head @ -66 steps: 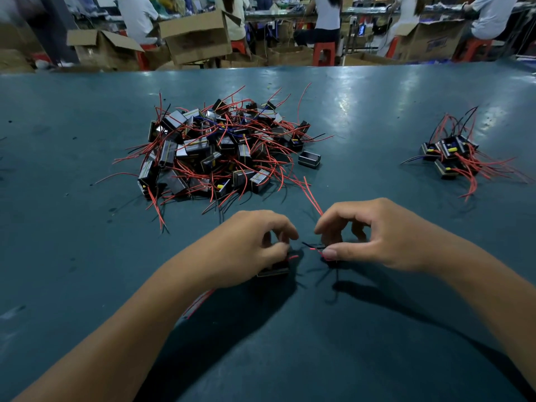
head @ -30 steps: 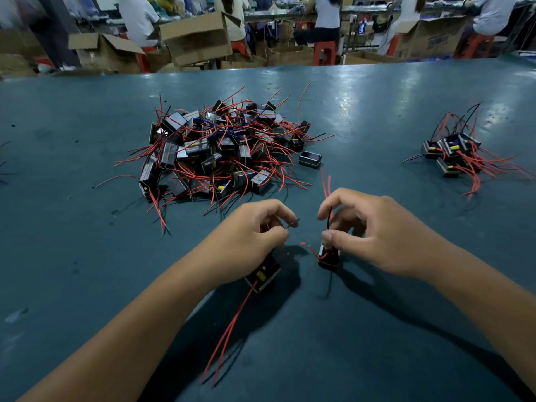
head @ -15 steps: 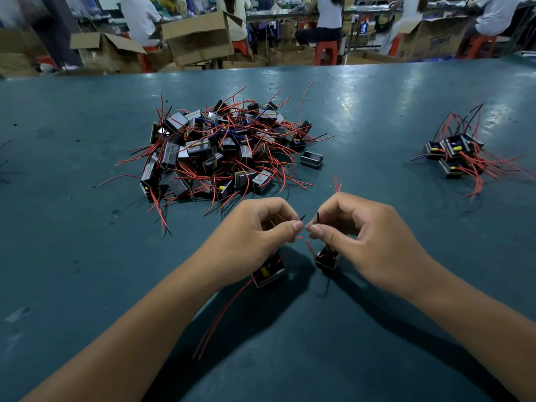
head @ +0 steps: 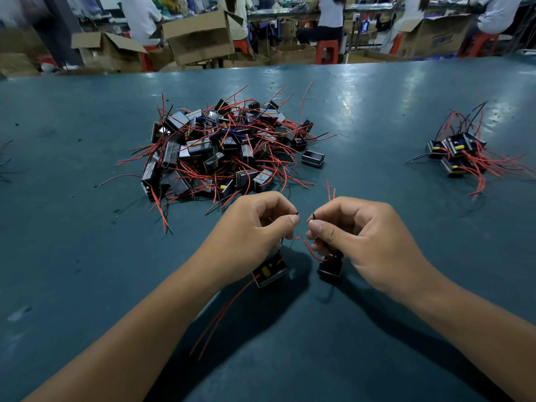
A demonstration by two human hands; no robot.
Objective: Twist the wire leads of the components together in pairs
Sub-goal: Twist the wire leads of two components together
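My left hand [head: 255, 227] pinches a thin black lead between thumb and forefinger; its small black component [head: 269, 273] with a yellow mark hangs below the hand, two long red wires trailing toward me. My right hand [head: 356, 230] pinches another black lead, and its black component [head: 330, 268] hangs just under the fingers with a red wire looping beside it. The two lead tips stand a short gap apart between my thumbs. Two red wire ends stick up behind my right hand.
A big pile of black components with red leads [head: 223, 149] lies ahead on the teal table [head: 87, 256]. A smaller cluster [head: 461, 155] sits at the right. One lone black component [head: 312, 158] lies beside the big pile. Cardboard boxes and seated people are beyond the far edge.
Both hands have lifted off the table with their components. The pinched lead tips came close together and now sit a little apart.
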